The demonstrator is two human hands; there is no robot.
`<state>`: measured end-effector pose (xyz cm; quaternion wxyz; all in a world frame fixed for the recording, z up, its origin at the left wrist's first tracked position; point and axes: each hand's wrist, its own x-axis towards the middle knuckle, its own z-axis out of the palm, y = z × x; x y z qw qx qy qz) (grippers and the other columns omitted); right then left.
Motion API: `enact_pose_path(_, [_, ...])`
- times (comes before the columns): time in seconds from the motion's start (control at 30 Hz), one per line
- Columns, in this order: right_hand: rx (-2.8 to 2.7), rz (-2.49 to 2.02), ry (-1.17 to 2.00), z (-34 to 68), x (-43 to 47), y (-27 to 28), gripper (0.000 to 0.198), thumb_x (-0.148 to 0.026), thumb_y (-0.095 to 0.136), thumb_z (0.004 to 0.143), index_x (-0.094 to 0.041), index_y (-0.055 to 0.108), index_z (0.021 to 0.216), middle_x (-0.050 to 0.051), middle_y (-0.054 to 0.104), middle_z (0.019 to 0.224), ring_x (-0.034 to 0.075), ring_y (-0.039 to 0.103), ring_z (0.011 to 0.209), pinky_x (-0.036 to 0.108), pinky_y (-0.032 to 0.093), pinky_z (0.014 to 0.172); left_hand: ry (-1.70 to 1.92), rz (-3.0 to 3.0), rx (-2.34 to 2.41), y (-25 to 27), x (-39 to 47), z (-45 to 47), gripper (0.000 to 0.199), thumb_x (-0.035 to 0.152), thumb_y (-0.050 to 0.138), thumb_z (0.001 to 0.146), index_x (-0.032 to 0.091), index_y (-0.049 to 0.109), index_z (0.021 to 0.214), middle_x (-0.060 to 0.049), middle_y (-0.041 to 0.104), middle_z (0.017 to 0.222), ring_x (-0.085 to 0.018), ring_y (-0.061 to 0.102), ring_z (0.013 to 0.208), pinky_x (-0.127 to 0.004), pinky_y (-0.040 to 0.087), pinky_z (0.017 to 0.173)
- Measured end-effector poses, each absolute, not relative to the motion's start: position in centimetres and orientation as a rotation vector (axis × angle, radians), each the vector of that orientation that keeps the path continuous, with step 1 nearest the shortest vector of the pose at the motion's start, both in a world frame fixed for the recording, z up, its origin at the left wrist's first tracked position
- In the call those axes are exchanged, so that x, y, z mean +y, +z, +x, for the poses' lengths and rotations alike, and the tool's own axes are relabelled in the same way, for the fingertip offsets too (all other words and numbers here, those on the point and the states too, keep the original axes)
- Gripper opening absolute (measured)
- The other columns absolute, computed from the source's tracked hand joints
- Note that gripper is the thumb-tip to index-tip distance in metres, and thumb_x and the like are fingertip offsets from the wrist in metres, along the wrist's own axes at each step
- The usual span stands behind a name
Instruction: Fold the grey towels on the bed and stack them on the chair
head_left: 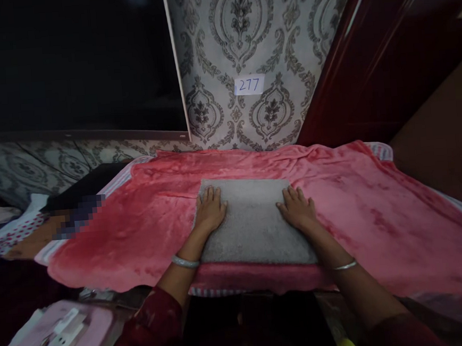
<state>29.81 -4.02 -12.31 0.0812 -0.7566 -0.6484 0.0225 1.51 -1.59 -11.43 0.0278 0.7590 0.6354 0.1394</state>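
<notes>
A grey rectangular piece of cloth (255,224), soft-looking like a towel, lies flat with its near edge along the front of a pink plush blanket (378,209). My left hand (211,209) rests palm down on its left side, fingers spread toward the back. Over its right edge lies my right hand (298,207), also flat with fingers apart. Neither hand grips anything. Whether the grey cloth is folded in layers cannot be made out.
A large dark television screen (70,63) hangs at back left. A paper marked 277 (249,84) is on the patterned wall. A dark red door (365,50) stands at right. At lower left is a pink stool-like surface (94,322) bearing a white device (54,341).
</notes>
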Motion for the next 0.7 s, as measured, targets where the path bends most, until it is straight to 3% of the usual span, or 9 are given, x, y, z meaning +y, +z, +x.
enact_pose_path(0.17, [-2.254,-1.903,0.053,21.5,-1.3,-7.8,0.059,-0.026,0.034,0.1,-0.016,0.035,0.158,0.014,0.027,0.165,0.031,0.023,0.152,0.058,0.026,0.118,0.586,2.27,2.008,-11.0,-1.9,1.1,0.059,0.02,0.03,0.098,0.01,0.038,0.155,-0.014,0.03,0.166,-0.026,0.022,0.155,-0.053,0.022,0.125])
enact_pose_path(0.37, [-2.453,-1.598,0.128,12.4,0.9,-8.5,0.055,-0.026,0.03,0.103,-0.022,0.038,0.157,0.006,0.033,0.164,0.026,0.028,0.15,0.052,0.024,0.12,0.414,2.332,1.978,-10.6,-2.1,1.1,0.06,0.021,0.03,0.098,0.012,0.036,0.156,-0.014,0.032,0.165,-0.029,0.023,0.155,-0.059,0.027,0.121])
enact_pose_path(0.53, [-2.266,-1.825,0.07,16.9,1.7,-10.8,0.059,-0.044,0.031,0.106,-0.017,0.038,0.157,0.012,0.032,0.163,0.028,0.026,0.151,0.05,0.02,0.121,0.392,2.392,1.964,-11.1,-1.4,1.0,0.059,0.022,0.03,0.097,0.009,0.04,0.154,-0.017,0.032,0.164,-0.032,0.024,0.154,-0.061,0.028,0.12])
enact_pose_path(0.7, [-1.993,-2.177,0.016,25.8,0.7,-11.5,0.062,-0.047,0.029,0.106,-0.013,0.037,0.157,0.015,0.03,0.164,0.03,0.024,0.151,0.053,0.021,0.12,0.474,2.418,1.948,-11.8,-1.0,0.8,0.057,0.023,0.031,0.096,0.015,0.043,0.151,-0.017,0.038,0.162,-0.033,0.029,0.152,-0.063,0.032,0.117])
